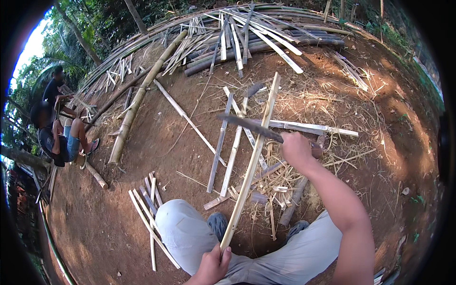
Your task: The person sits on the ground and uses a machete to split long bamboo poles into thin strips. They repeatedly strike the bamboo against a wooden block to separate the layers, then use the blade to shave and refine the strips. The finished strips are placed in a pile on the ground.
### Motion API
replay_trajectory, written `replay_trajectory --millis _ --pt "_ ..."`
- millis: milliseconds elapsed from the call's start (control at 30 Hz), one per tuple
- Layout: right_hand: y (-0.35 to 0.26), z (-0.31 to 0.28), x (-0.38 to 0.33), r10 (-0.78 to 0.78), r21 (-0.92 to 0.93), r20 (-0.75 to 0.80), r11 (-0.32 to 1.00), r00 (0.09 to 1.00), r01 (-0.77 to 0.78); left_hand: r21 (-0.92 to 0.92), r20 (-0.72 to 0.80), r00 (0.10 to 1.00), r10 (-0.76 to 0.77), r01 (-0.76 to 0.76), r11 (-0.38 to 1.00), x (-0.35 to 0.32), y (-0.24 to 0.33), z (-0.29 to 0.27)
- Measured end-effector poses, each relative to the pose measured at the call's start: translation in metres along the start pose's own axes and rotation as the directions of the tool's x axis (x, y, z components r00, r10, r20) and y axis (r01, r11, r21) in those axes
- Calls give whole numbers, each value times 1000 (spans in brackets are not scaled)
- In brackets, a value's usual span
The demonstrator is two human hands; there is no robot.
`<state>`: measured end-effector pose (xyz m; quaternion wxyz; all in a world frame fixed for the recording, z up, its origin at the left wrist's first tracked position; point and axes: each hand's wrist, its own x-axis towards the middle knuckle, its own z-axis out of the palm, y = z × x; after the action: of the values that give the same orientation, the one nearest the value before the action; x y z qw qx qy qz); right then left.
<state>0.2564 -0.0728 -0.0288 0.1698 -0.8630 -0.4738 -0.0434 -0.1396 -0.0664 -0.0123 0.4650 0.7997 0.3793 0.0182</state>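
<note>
Over the dirt ground [180, 142], left hand [212, 266] grips a bamboo strip [251, 159]; right hand [295, 149] holds a machete [249, 127].

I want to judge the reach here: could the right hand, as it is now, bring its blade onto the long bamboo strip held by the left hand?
Probably yes. The right hand grips a dark blade that already crosses the bamboo strip, which the left hand holds by its near end. Nothing stands between them.

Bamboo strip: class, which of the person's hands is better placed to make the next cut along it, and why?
Right. The right hand grips the machete, whose blade crosses the bamboo strip. The left hand holds the strip's near end.
</note>
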Motion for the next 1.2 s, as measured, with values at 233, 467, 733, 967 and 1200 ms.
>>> replay_trajectory --millis 233,467,733,967,1200 --pt "104 -18 18 524 67 -120 852 843 -520 30 83 996 -24 22 999 -42 -28 3" --pt "88 -9 11 521 242 10 827 854 -507 -377 154 987 54 8 926 1 -6 -8" --pt "45 -50 -9 485 815 447 127 752 -566 -642 520 854 7 385 663 23 14 -4" --pt "13 -75 -17 279 897 425 -256 861 -360 -452 570 821 -31 345 823 11 -9 -15" --pt "-6 -81 -25 140 884 405 -313 904 -347 -260 405 859 312 -219 940 8 -10 -40"
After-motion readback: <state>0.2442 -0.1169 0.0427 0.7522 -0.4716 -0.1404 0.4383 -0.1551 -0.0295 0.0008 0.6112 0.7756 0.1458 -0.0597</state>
